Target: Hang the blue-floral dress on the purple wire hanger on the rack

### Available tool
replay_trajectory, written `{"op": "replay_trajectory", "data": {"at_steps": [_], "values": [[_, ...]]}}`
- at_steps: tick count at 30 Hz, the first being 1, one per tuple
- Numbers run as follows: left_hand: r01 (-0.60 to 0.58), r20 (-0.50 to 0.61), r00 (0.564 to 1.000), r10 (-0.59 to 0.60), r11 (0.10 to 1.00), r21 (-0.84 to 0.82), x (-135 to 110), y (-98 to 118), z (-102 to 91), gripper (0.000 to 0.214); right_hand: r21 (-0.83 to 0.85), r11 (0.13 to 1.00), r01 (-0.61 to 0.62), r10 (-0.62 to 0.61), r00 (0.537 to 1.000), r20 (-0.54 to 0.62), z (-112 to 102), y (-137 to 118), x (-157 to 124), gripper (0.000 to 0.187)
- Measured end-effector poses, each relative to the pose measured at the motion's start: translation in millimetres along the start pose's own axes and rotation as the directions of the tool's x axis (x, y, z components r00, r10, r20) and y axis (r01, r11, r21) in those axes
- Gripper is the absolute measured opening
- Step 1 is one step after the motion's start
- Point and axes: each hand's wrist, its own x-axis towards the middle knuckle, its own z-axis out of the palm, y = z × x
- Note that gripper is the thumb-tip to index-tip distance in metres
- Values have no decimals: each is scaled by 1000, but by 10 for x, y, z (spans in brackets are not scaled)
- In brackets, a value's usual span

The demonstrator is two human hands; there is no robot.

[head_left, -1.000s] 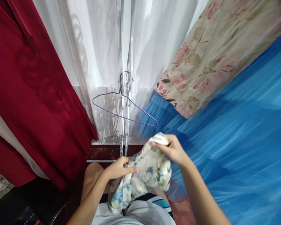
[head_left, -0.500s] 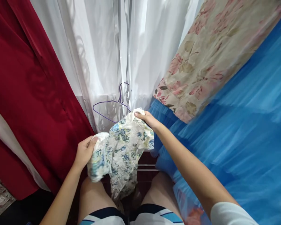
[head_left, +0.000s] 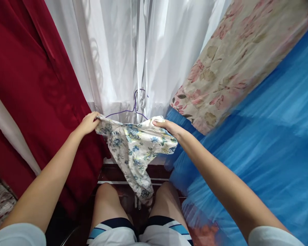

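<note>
Stretched between my two hands is a white garment with blue and yellow flowers (head_left: 136,143), its lower part hanging down over my knees. My left hand (head_left: 90,122) grips its upper left corner, fingers closed. On the other side, my right hand (head_left: 169,128) pinches the upper right corner, thumb on top. Just behind the garment's top edge hangs a purple hanger (head_left: 135,106), its hook caught by thin white strips (head_left: 141,68). The garment covers the lower part of the hanger, so I cannot tell whether the cloth is on it.
White curtains (head_left: 113,51) hang in front of me. A red cloth (head_left: 53,85) drapes down on the left. On the right hang a beige floral cloth (head_left: 207,82) and blue tulle (head_left: 233,153). My knees (head_left: 107,200) are close below the garment.
My left hand has moved up and left, raising and spreading the garment's left side. My right hand has shifted slightly right. More of the hanger's lower part is now covered.
</note>
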Motion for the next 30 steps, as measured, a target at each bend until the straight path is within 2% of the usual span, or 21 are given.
{"op": "replay_trajectory", "data": {"at_steps": [2,5,6,8,9,11,15,17,19,21,22,24,26,28,29,30], "values": [[-3,25,1000,7,985,-172,204,183,35,39,30,999,-37,37,999,31,8,27,-37,18],[2,97,995,37,927,-375,246,470,163,65,14,999,-53,52,998,33,-59,72,-97,27],[-1,86,996,36,926,-377,200,532,205,71,-5,1000,-19,19,1000,11,-102,97,-125,30],[9,-22,1000,-17,944,-329,61,582,261,73,-49,991,125,-128,989,-69,-206,183,-200,33],[23,-81,995,-50,952,-305,-20,571,274,68,-78,973,216,-224,967,-122,-258,248,-249,35],[47,-149,985,-91,961,-273,-173,507,273,52,-163,918,361,-392,888,-239,-337,414,-367,38],[59,-153,983,-102,964,-260,-371,429,201,43,-416,812,409,-564,733,-381,-333,695,-602,47],[37,-144,987,-78,963,-266,-399,499,146,41,-520,742,423,-648,651,-395,-272,668,-648,48],[-9,-99,995,-17,968,-250,-390,625,91,38,-578,682,449,-716,574,-399,-210,502,-613,49],[-66,-58,997,55,975,-213,-362,751,56,34,-595,657,463,-741,541,-397,-150,263,-518,51],[-91,-50,995,83,975,-202,-347,795,53,33,-593,657,465,-740,549,-389,-109,147,-468,52],[-98,-72,994,83,968,-232,-330,818,82,29,-576,672,466,-720,594,-360,26,-29,-410,53],[-33,-141,990,-13,947,-319,-345,761,158,19,-574,661,483,-708,655,-265,247,-102,-461,53],[36,-232,963,-139,916,-399,-406,662,269,14,-589,604,536,-675,738,-20,512,-79,-629,52],[57,-277,942,-189,904,-425,-456,616,330,17,-586,568,579,-606,775,178,631,-42,-737,51],[68,-314,922,-224,895,-441,-517,581,393,20,-560,548,622,-495,780,382,723,6,-842,49]]}}
